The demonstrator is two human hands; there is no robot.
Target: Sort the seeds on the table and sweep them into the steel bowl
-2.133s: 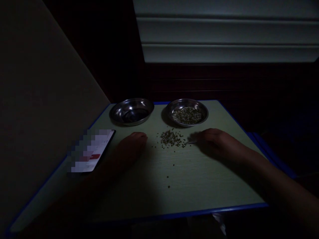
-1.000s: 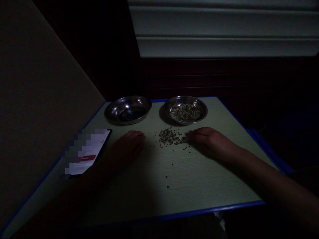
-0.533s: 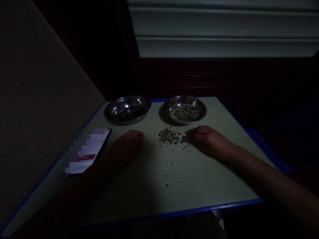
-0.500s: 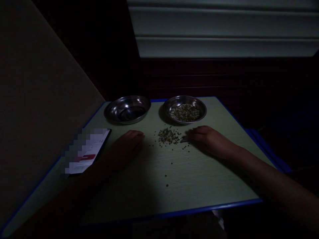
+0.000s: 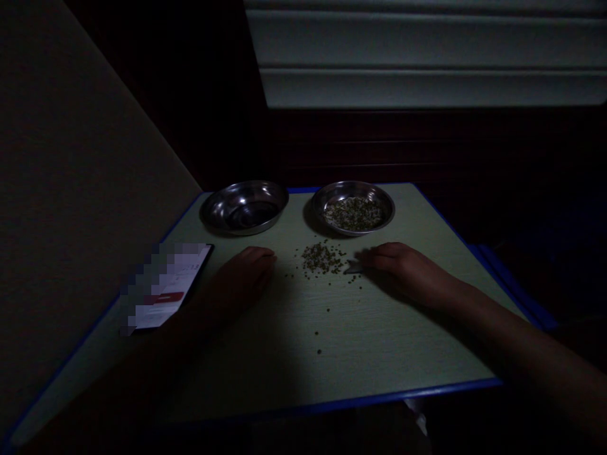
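In the dim head view, small greenish-brown beans or seeds lie in a loose pile on the pale table, with several stray ones nearer me. My right hand is right of the pile, its fingers closed on a small pale tool with a pointed, split-looking end; its kind cannot be made out. That end touches or nearly touches the pile's right edge. My left hand rests left of the pile, apart from it, with fingers curled together; their undersides are lost in shadow.
Behind the pile stands a steel bowl with mixed white and green grains. To its left is another steel bowl with a dark bottom. A lit phone lies left of my left forearm. Blue edging borders the table; a wall rises at left.
Since the oldest frame, my right hand has shifted slightly left with the pale tool, closer to the pile. My left hand stays in place. The view has tilted a little.
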